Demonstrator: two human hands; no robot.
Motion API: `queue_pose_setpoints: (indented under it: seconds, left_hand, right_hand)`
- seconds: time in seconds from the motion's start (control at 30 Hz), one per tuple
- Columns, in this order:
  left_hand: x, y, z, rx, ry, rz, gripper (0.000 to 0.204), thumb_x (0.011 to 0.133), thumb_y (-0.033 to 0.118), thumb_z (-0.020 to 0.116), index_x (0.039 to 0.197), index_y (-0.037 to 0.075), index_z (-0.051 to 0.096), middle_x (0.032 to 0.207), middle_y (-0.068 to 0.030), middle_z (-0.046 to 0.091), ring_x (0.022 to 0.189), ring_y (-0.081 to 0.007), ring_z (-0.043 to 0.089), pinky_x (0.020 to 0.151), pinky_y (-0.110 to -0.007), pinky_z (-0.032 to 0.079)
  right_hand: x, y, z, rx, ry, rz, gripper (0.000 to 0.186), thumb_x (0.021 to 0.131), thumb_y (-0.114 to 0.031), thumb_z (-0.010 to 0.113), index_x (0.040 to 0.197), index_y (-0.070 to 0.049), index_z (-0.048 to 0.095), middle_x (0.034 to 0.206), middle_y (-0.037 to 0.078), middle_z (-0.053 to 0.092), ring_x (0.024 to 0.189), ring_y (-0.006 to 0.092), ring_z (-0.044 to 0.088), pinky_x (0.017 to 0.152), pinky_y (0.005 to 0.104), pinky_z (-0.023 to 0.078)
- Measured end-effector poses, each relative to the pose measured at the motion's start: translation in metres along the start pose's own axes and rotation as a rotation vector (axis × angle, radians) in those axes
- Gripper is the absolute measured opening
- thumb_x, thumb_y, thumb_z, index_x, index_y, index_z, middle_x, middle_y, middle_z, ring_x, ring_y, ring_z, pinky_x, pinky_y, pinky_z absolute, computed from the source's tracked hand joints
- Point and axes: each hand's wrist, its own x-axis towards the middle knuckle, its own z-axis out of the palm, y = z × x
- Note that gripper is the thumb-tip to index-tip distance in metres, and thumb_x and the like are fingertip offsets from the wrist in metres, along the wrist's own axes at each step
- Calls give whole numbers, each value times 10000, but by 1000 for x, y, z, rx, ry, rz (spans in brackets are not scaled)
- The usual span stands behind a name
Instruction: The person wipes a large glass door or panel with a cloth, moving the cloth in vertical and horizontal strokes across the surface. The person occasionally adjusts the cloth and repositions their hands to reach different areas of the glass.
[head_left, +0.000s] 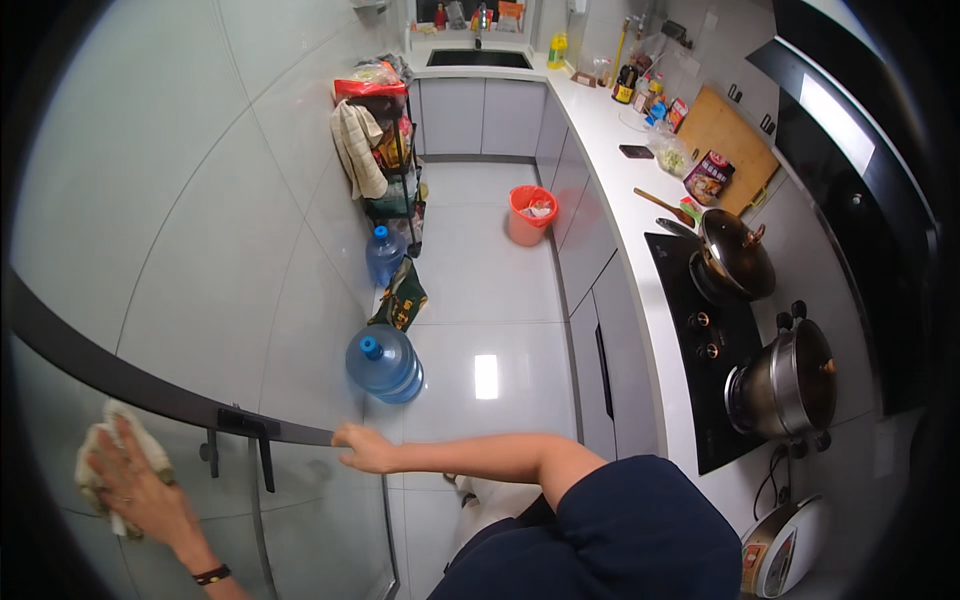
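At the lower left, my left hand (pixel 145 490) presses a whitish cloth (pixel 95 480) with brownish marks against the glass pane of a door (pixel 320 510). Its fingers lie over the cloth, and a dark bracelet circles the wrist. My right arm reaches across to the left, and the right hand (pixel 368 449) is closed round the end of the door's dark frame (pixel 130 375). Between the two hands, a black lever handle (pixel 262 450) juts from that frame.
Blue water jugs (pixel 385 365) stand along the left wall near a loaded rack (pixel 395 150). A pink bin (pixel 530 215) sits by the cabinets. On the right counter, a pan (pixel 735 250) and a steamer pot (pixel 795 380) rest on a black cooktop (pixel 700 390).
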Motion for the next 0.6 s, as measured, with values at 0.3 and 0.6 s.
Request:
queue_pose_setpoints:
  seconds: [0.3, 0.6]
  left_hand:
    - [-49, 17, -1, -109, -82, 33, 671, 889, 119, 469, 1482, 336, 244, 1565, 85, 157, 1432, -208, 177, 1087, -424, 248]
    - [-43, 74, 38, 102, 286, -426, 525, 991, 402, 286, 1492, 262, 217, 1538, -77, 202, 1357, -389, 249, 1031, -531, 256]
  right_hand:
    - [-40, 31, -56, 47, -78, 76, 350, 831, -217, 626, 1107, -3, 599, 1115, 187, 614, 998, 310, 620, 863, 382, 489]
    - [-16, 119, -191, 111, 74, 192, 316, 842, -189, 615, 1080, 19, 615, 1033, 186, 664, 954, 290, 640, 855, 365, 491]
